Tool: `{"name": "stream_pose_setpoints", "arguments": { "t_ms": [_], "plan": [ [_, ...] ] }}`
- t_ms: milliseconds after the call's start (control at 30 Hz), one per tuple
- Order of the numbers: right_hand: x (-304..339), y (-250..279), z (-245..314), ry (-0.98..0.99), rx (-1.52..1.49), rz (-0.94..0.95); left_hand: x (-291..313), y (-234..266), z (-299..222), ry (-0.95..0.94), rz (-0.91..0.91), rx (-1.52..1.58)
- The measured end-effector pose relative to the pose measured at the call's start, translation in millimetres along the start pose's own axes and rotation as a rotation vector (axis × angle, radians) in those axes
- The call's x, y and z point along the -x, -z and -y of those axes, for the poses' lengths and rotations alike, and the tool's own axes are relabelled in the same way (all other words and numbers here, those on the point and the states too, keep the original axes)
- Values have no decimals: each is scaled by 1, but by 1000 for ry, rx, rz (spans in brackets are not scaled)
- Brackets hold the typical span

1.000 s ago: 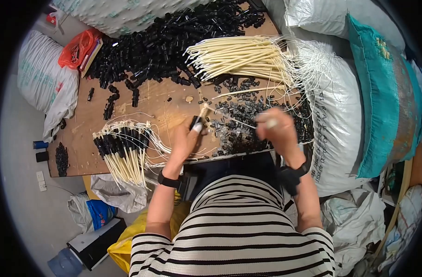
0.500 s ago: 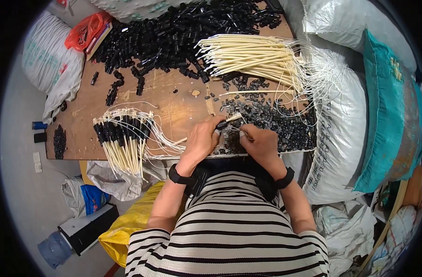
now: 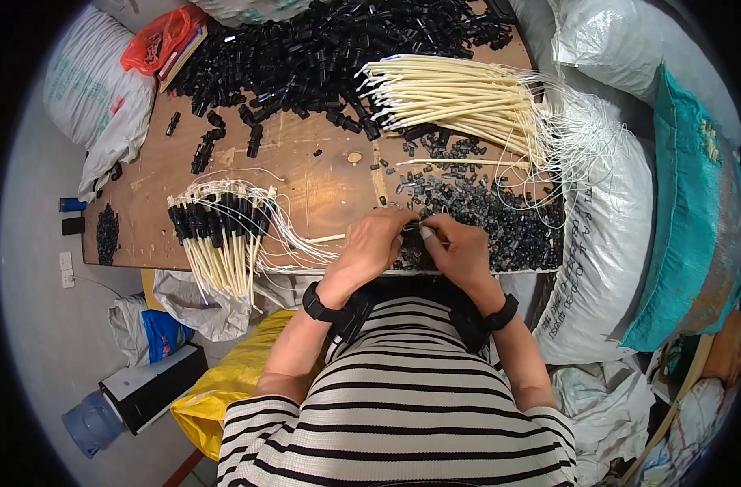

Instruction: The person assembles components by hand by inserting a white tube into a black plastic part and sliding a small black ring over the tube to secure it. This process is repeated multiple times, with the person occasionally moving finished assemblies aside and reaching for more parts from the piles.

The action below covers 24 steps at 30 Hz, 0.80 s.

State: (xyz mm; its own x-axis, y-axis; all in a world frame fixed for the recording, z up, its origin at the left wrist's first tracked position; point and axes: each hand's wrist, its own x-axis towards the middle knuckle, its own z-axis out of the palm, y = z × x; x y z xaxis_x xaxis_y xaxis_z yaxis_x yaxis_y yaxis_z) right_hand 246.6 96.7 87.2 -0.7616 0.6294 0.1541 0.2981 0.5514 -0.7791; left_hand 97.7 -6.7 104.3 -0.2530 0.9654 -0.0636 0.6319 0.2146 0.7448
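Note:
Over the front edge of the table my left hand (image 3: 374, 242) is closed round a cream tube (image 3: 328, 239), whose end sticks out on the hand's left side. The black fitting on this tube is mostly covered by my fingers. Beside it, my right hand (image 3: 460, 250) pinches a thin white wire (image 3: 413, 228) at the left hand's fingertips. Both hands' fingertips nearly meet, so the exact contact is hard to see. Just beyond and to the right lie many small dark clear plastic pieces (image 3: 508, 223). A bundle of cream tubes with black fittings (image 3: 223, 235) lies to the left.
A heap of black plastic fittings (image 3: 305, 57) covers the back of the table (image 3: 305, 170). Cream tubes with white wires (image 3: 460, 97) are stacked at back right. White sacks (image 3: 606, 243) and a teal sack (image 3: 671, 211) crowd the right side. A yellow sack (image 3: 224, 385) is below left.
My hands have come closer together, and the black fitting and tube end that showed between them are now covered by my fingers. The view has shifted slightly.

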Motion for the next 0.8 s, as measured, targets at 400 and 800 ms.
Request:
{"name": "stream_pose_setpoints", "arguments": {
  "t_ms": [400, 800],
  "plan": [
    [1, 1, 7, 148, 26, 109, -1, 14, 0, -208, -100, 144],
    [8, -5, 4, -7, -70, 115, -1, 4, 16, -263, -185, 263]
  ]
}}
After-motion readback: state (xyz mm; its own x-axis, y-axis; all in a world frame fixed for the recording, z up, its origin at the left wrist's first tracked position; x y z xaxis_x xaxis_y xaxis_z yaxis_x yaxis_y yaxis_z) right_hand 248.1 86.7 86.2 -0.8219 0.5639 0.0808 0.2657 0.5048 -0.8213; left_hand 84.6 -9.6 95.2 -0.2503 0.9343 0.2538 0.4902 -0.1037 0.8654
